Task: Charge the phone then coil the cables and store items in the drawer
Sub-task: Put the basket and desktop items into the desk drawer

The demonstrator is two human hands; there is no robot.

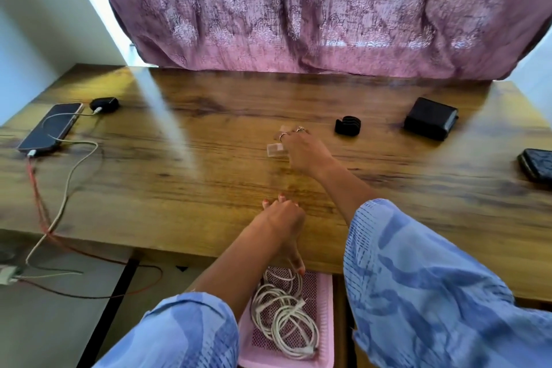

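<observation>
Head view only. Clear plastic, a small boxy piece (275,149), sits under the fingertips of the right hand (303,152) near the middle of the brown wood-grain tabletop (209,188); the fingers curl round it, though blur hides how firmly. It looks light, rigid and smooth, so likely slippery; pinching its two flat sides should serve best. The left hand (282,219) rests at the table's near edge, fingers loosely bent and holding nothing I can make out, thumb pointing down toward the pink perforated plastic basket (325,323) below, where coiled white cables (283,308) already lie, soft and springy. At far left the dark slab phone (50,127) lies flat with a pale cable (64,188) plugged in, beside a small black charger block (104,104). Right of the hands stand a black ridged clip-like holder (348,125), a black boxy case (430,118) and a dark flat device (536,164) at the edge. Behind hangs a mauve patterned curtain (298,9); the walls are pale, the floor grey.
</observation>
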